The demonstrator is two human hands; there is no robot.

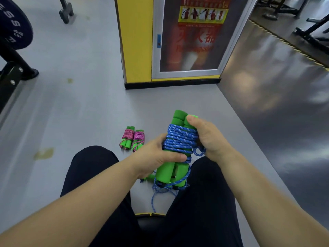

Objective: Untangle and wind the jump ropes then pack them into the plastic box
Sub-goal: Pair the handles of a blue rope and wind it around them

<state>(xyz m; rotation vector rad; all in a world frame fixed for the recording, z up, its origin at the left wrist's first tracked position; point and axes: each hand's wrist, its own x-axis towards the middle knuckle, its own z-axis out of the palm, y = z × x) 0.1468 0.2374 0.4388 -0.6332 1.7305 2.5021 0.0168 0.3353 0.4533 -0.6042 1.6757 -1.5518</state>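
Observation:
A blue jump rope (181, 139) is wound in many turns around its two green foam handles (167, 172), held upright above my lap. My left hand (156, 157) grips the bundle's lower middle from the left. My right hand (206, 138) grips its upper right side, thumb on a handle top, and a small rope loop pokes out under the palm. A loose blue tail (156, 195) hangs from the handles' bottom ends down between my knees. Two wound pink jump ropes (132, 139) with green handles lie side by side on the grey floor ahead. No plastic box is in view.
A yellow pillar with a fire-extinguisher cabinet (188, 38) stands straight ahead. A weight plate and black rack (12, 43) are at the left. Dark glossy flooring with gym equipment (284, 97) lies to the right. I sit on a black seat with my legs apart.

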